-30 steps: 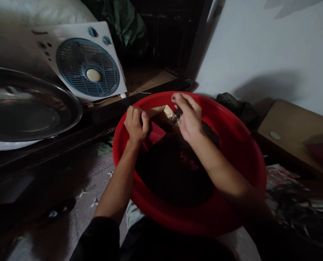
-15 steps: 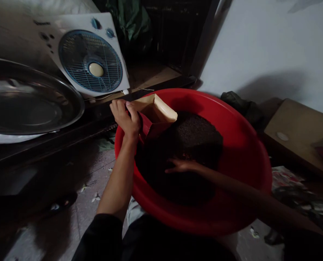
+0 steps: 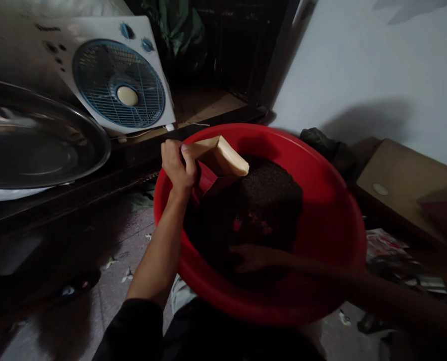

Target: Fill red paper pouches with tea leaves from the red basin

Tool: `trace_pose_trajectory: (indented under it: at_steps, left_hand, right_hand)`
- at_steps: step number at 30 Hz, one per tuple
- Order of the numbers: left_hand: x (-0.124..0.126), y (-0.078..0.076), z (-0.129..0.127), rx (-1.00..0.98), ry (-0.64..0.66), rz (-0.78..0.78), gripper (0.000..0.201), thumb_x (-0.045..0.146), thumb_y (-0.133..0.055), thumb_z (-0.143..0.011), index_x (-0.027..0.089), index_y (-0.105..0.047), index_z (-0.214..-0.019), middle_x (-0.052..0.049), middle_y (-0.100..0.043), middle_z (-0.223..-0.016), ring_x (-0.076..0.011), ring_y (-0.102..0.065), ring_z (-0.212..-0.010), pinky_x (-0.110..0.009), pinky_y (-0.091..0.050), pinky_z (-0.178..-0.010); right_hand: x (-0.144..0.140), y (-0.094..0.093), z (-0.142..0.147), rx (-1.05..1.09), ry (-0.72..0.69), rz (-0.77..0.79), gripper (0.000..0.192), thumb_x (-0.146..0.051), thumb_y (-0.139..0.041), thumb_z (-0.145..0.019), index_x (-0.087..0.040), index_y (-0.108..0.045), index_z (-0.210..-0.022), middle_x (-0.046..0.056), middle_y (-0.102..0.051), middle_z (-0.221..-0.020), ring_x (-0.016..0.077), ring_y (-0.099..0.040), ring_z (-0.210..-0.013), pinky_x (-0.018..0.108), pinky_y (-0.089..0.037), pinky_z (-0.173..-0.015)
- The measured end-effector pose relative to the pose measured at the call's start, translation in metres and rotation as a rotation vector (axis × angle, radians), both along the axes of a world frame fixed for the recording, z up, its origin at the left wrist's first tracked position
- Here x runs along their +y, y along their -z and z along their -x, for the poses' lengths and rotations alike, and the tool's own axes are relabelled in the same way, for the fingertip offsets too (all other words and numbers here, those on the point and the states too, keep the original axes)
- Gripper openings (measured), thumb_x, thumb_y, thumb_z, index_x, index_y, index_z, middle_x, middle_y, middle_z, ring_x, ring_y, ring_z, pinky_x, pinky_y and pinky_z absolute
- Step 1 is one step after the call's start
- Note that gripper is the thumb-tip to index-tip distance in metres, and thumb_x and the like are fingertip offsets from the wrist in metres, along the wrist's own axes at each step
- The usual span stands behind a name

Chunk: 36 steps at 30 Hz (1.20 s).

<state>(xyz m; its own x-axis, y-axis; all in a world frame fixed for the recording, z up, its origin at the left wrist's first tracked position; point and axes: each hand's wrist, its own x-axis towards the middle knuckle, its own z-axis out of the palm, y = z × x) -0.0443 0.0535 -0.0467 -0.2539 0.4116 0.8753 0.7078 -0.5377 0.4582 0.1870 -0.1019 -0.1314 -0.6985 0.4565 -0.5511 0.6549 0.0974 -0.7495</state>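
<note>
Well, left hand (image 3: 178, 164) clasps box (image 3: 231, 158) at far left of red tub (image 3: 330, 210), probably keeping opening within reach; right hand (image 3: 254, 257) low at dark loose material (image 3: 274, 181), near side, shadow hiding any grasp—can't tell.

Metal basin (image 3: 35, 158) cropped left, right fingers (image 3: 240, 249) shadowed

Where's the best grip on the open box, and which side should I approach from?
The open box looks best gripped at its left end, from the left: the left hand holds it there, its walls look thin enough to pinch, and its mouth is unblocked.
</note>
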Motion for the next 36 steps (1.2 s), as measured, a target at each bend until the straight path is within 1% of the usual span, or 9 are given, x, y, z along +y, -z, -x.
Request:
trace_pose_trajectory:
  at_steps: [3,6,9,12,17,22,27,31,36]
  left_hand:
    - [-0.003,0.000,-0.004,0.004,0.063,-0.008,0.038,0.047,-0.032,-0.102,0.021,-0.051,-0.082,-0.003,-0.050,-0.079,-0.0204,-0.056,-0.084,-0.041,-0.045,-0.084]
    - [-0.006,0.001,-0.009,0.050,0.107,0.002,0.037,0.046,-0.031,-0.102,0.021,-0.050,-0.081,-0.004,-0.052,-0.080,-0.0198,-0.056,-0.082,-0.041,-0.046,-0.081]
    - [-0.010,0.001,-0.017,0.139,0.153,0.024,0.034,0.040,-0.031,-0.102,0.021,-0.049,-0.080,-0.004,-0.054,-0.079,-0.0190,-0.056,-0.080,-0.039,-0.047,-0.078]
    - [-0.014,0.001,-0.025,0.237,0.219,0.017,0.029,0.034,-0.033,-0.101,0.022,-0.048,-0.080,-0.004,-0.055,-0.077,-0.0177,-0.055,-0.076,-0.036,-0.046,-0.072]
    - [-0.017,0.002,-0.031,0.312,0.298,-0.017,0.023,0.029,-0.037,-0.099,0.022,-0.048,-0.080,-0.004,-0.057,-0.075,-0.0174,-0.053,-0.072,-0.035,-0.043,-0.068]
    - [-0.012,0.005,-0.026,0.232,0.086,-0.006,0.023,0.032,-0.041,-0.097,0.022,-0.048,-0.078,-0.003,-0.055,-0.076,-0.0193,-0.053,-0.073,-0.038,-0.041,-0.075]
    - [-0.002,0.004,-0.011,0.060,-0.073,0.070,0.020,0.033,-0.044,-0.096,0.021,-0.049,-0.080,-0.003,-0.053,-0.080,-0.0229,-0.054,-0.084,-0.045,-0.040,-0.088]
    - [0.002,0.001,-0.001,-0.026,-0.105,0.097,0.019,0.032,-0.043,-0.096,0.021,-0.049,-0.082,-0.004,-0.053,-0.083,-0.0237,-0.055,-0.087,-0.047,-0.039,-0.091]
    - [0.002,0.000,0.002,-0.069,-0.083,0.096,0.017,0.030,-0.043,-0.095,0.021,-0.049,-0.082,-0.003,-0.052,-0.082,-0.0224,-0.056,-0.086,-0.044,-0.040,-0.090]
  right_hand:
    - [0.012,-0.015,-0.003,0.154,0.288,-0.098,0.026,-0.027,-0.067,-0.075,-0.021,-0.065,-0.100,0.001,-0.069,-0.096,0.0191,-0.064,-0.088,0.032,-0.050,-0.081]
    - [0.035,-0.042,-0.006,0.310,0.806,-0.278,0.021,-0.032,-0.065,-0.077,-0.024,-0.058,-0.095,-0.005,-0.059,-0.076,0.0122,-0.055,-0.062,0.024,-0.044,-0.057]
    - [0.065,-0.072,-0.010,0.621,1.303,-0.476,0.026,-0.038,-0.064,-0.080,-0.028,-0.052,-0.100,-0.005,-0.056,-0.078,0.0109,-0.051,-0.055,0.023,-0.038,-0.047]
    - [0.098,-0.093,-0.008,0.919,1.444,-0.608,0.023,-0.041,-0.060,-0.085,-0.029,-0.048,-0.101,-0.002,-0.059,-0.090,0.0136,-0.060,-0.070,0.025,-0.049,-0.056]
    - [0.129,-0.111,0.021,1.074,1.377,-0.711,0.023,-0.046,-0.051,-0.092,-0.024,-0.058,-0.097,0.005,-0.064,-0.099,0.0202,-0.064,-0.099,0.039,-0.056,-0.087]
    - [0.116,-0.127,0.036,1.019,1.095,-0.828,0.023,-0.042,-0.062,-0.089,-0.023,-0.071,-0.080,0.005,-0.067,-0.115,0.0219,-0.057,-0.124,0.040,-0.043,-0.109]
    - [0.096,-0.084,0.000,0.663,1.056,-1.011,0.022,-0.042,-0.057,-0.092,-0.026,-0.072,-0.098,0.006,-0.067,-0.117,0.0237,-0.060,-0.116,0.046,-0.046,-0.104]
    - [0.067,-0.016,-0.042,0.096,0.616,-0.583,0.045,-0.051,-0.059,-0.086,-0.023,-0.067,-0.120,0.013,-0.064,-0.126,0.0299,-0.059,-0.120,0.050,-0.045,-0.105]
    - [0.021,0.014,-0.067,-0.370,-0.009,-0.029,0.100,-0.072,-0.073,-0.066,-0.029,-0.044,-0.151,0.012,-0.021,-0.167,0.0460,-0.014,-0.152,0.063,-0.014,-0.121]
